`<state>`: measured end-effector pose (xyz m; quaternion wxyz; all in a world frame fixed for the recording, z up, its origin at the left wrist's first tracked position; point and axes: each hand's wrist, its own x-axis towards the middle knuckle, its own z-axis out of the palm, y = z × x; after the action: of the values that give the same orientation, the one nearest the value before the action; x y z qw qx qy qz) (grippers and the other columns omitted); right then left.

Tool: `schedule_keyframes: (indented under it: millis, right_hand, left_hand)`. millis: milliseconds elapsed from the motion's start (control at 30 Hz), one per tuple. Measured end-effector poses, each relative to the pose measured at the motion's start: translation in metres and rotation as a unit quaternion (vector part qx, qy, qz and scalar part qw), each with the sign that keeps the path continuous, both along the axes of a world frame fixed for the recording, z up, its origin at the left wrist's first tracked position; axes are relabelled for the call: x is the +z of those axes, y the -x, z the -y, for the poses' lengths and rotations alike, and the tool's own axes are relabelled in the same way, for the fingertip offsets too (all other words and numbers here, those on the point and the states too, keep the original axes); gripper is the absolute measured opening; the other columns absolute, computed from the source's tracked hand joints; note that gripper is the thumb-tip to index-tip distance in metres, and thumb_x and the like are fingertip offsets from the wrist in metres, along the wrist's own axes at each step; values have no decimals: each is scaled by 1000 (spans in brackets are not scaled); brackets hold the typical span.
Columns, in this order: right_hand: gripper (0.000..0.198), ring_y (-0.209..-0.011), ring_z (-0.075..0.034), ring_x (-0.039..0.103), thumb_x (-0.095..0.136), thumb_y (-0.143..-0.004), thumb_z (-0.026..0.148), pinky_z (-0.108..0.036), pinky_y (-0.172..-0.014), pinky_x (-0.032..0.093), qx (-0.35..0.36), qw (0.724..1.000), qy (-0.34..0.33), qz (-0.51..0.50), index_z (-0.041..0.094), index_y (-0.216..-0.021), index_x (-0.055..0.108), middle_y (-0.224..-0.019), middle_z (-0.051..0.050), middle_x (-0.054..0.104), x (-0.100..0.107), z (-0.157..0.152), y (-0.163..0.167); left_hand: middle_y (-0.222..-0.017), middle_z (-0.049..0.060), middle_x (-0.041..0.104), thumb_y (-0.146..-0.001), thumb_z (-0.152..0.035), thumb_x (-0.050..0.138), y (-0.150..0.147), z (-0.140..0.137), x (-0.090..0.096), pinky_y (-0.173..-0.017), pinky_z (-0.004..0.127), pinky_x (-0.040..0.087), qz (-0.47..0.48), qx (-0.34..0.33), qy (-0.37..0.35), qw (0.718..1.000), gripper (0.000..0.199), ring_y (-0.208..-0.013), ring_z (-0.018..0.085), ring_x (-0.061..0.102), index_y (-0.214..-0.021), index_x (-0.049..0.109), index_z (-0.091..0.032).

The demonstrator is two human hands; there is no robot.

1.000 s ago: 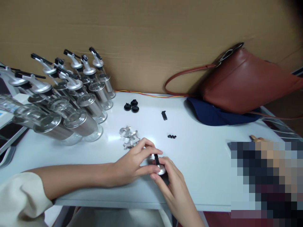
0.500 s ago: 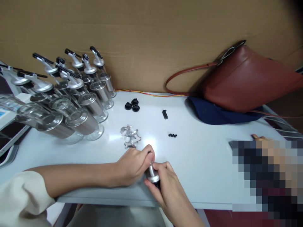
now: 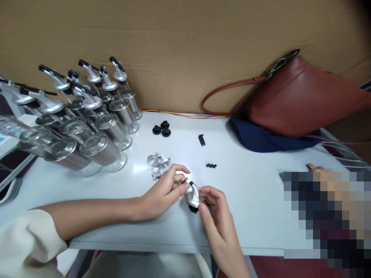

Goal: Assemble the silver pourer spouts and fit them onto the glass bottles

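Observation:
My right hand point(image 3: 218, 212) grips a silver bottle pourer spout point(image 3: 194, 199) from the right, between thumb and fingers. The spout stands nearly upright, with a small black tip on top and a black stopper below its round collar. From the left, my left hand point(image 3: 166, 193) has thumb and a fingertip closed at the spout's side, while the index finger stretches out above. A small dark spot at those fingertips is too small to name. Just behind my left hand lie several loose silver spout parts point(image 3: 158, 160).
Glass bottles with pourer tops point(image 3: 101, 146) crowd the left. Black stoppers point(image 3: 165, 129), a black lever piece point(image 3: 202, 139) and small black caps point(image 3: 211, 165) lie on the white table point(image 3: 255, 200). A brown bag point(image 3: 292, 96) rests on a navy cap point(image 3: 255, 137). Another person's hand point(image 3: 317, 168) is at right.
My left hand has eased off the top of the spout, its fingers loosening, so the black tip shows. My right hand has tilted the spout more upright and moved it slightly right and up.

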<state>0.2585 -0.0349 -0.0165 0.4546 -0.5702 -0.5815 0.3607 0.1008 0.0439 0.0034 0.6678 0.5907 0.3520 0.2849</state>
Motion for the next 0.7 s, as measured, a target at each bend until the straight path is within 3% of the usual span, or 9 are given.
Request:
schedule_keyframes:
  millis: [133,333,467,567,700]
  right_hand:
    - [17,-79,-12,62,34,-102,32,-18,-68,48,5,999,-6,-48,29,-111,48,-91,2,64,-1,1,-5]
    - [26,-67,-12,57,31,-102,33,-18,-61,44,20,999,26,-5,26,-97,55,-78,3,61,3,0,-7]
    - [27,-66,-12,55,29,-102,30,-18,-61,43,28,999,20,10,25,-93,54,-75,3,59,4,-2,-5]
    - [24,-64,-11,54,31,-102,29,-17,-59,43,7,1000,8,18,26,-94,53,-76,4,58,2,-2,-5]
    - [21,-66,-10,55,32,-102,28,-15,-59,44,-4,1000,4,18,27,-97,52,-77,4,59,0,-1,-5]
  left_hand:
    - [-60,-9,40,-91,-30,51,0,-1,0,-47,21,26,6,-12,10,1000,14,-48,7,34,-94,42,-20]
    - [-67,-6,49,-90,-35,51,0,-2,-3,-46,21,32,-14,-23,26,999,16,-46,6,41,-89,45,-19]
    - [-63,-5,48,-90,-30,48,1,-4,3,-50,22,33,-79,-65,-45,994,15,-51,8,42,-88,55,-17]
    - [-72,-2,55,-91,-28,49,2,-4,3,-57,23,36,-103,-78,-122,984,16,-61,11,47,-90,61,-17]
    - [-79,-1,54,-88,-28,59,4,-4,0,-61,23,39,-100,-81,-160,979,17,-65,11,49,-100,64,-18]
